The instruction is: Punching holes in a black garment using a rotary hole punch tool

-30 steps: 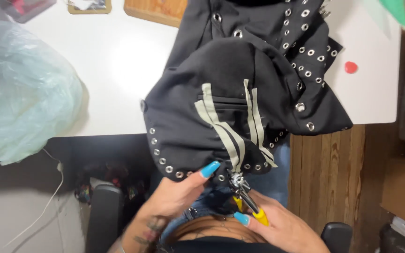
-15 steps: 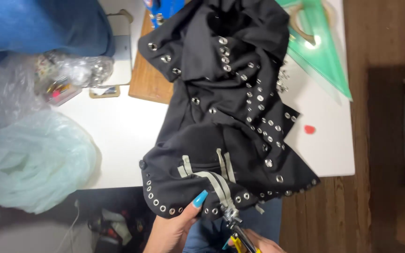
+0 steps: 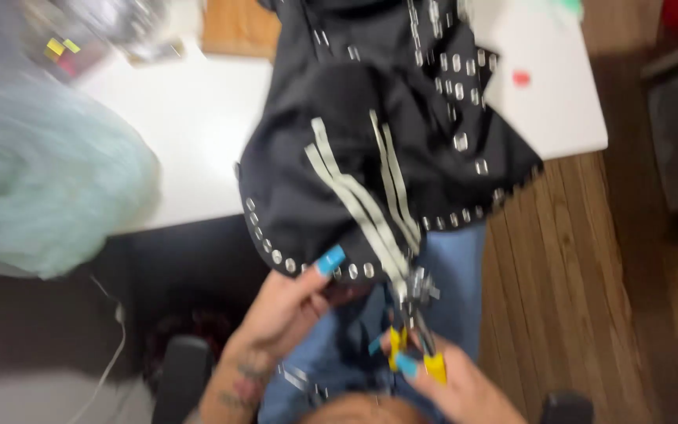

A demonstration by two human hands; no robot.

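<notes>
Through motion blur, left hand (image 3: 288, 302) pinches the black garment's (image 3: 355, 157) hem, right hand (image 3: 441, 385) grips yellow-handled pliers (image 3: 413, 330).

The black eyeleted garment (image 3: 370, 157) draped over the white table's (image 3: 190, 133) near edge, blocking its middle; bare tabletop lay open between the garment and the pale green plastic bag (image 3: 41, 180) at left; a small red piece (image 3: 520, 78) sat on the right corner.

I see matt black cloth garment (image 3: 370, 149) with shiny metal eyelets (image 3: 461, 142), pale woven stripes (image 3: 355, 196), metal pliers (image 3: 413, 314) with glossy yellow plastic grips, smooth white table (image 3: 190, 133), grained wood floor (image 3: 559, 275), crinkled translucent plastic bag (image 3: 41, 180)
</notes>
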